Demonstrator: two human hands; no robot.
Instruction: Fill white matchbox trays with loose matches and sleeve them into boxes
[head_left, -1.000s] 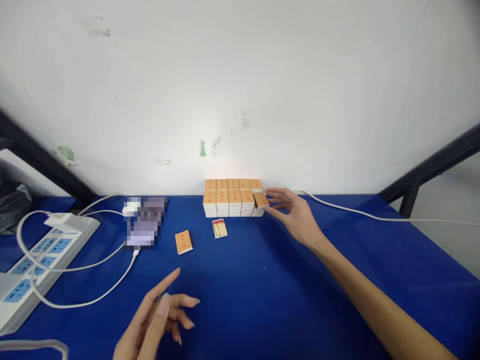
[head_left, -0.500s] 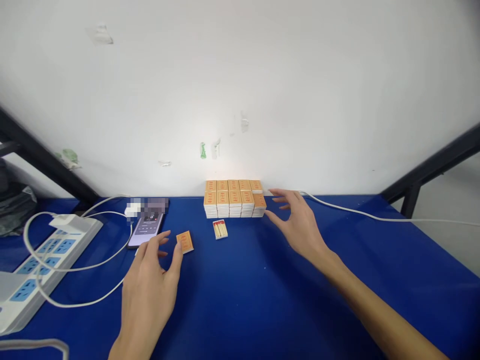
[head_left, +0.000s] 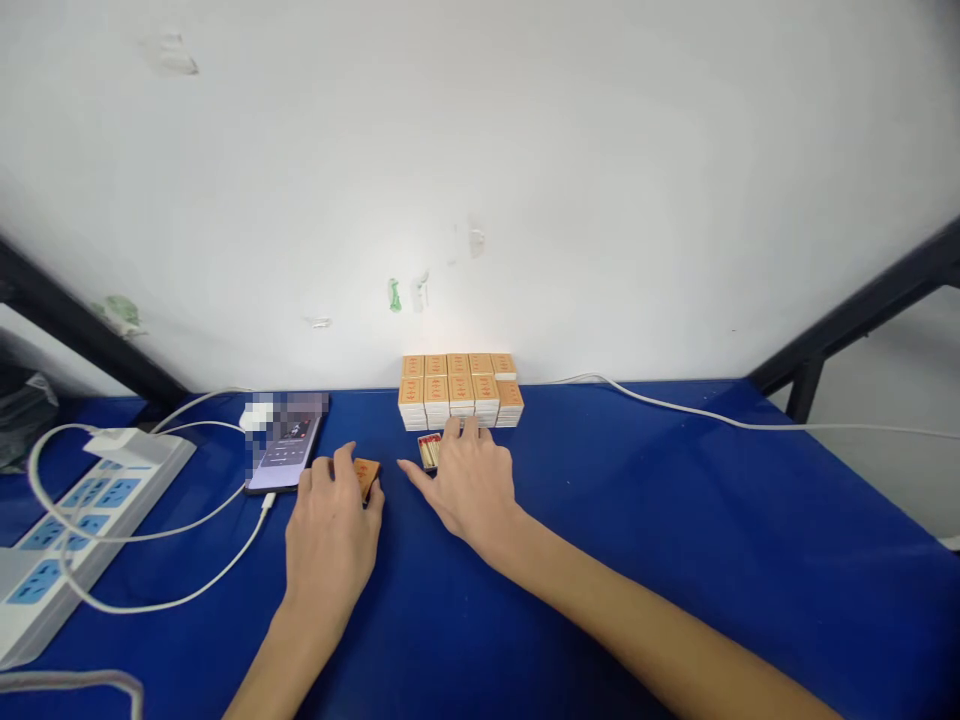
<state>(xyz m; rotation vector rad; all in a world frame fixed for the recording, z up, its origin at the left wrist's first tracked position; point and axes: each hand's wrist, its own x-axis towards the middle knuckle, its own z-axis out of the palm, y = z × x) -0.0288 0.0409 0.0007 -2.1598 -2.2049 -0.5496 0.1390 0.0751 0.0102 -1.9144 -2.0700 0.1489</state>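
Observation:
My left hand (head_left: 335,525) has its fingers and thumb closed around the sides of an orange matchbox sleeve (head_left: 366,474) on the blue table. To its right lies a small matchbox tray (head_left: 430,450) filled with red-tipped matches. My right hand (head_left: 474,490) reaches over this tray, fingers extended along its far right part and thumb apart on the left. A gap shows between that thumb and the tray, and the fingers hide the tray's right side. Just behind stands a block of stacked orange-topped matchboxes (head_left: 459,388), set in two rows against the wall.
A phone (head_left: 281,460) with a lit screen lies left of the sleeve, a white charging cable (head_left: 268,503) at its near end. Further left is a white power strip (head_left: 97,520) with looping cords. Another white cable (head_left: 697,421) runs along the right back edge, by the white wall (head_left: 600,200).
My right hand has moved left from beside the stack to the match tray. My left hand has moved right and closed on the matchbox sleeve. The view has shifted slightly.

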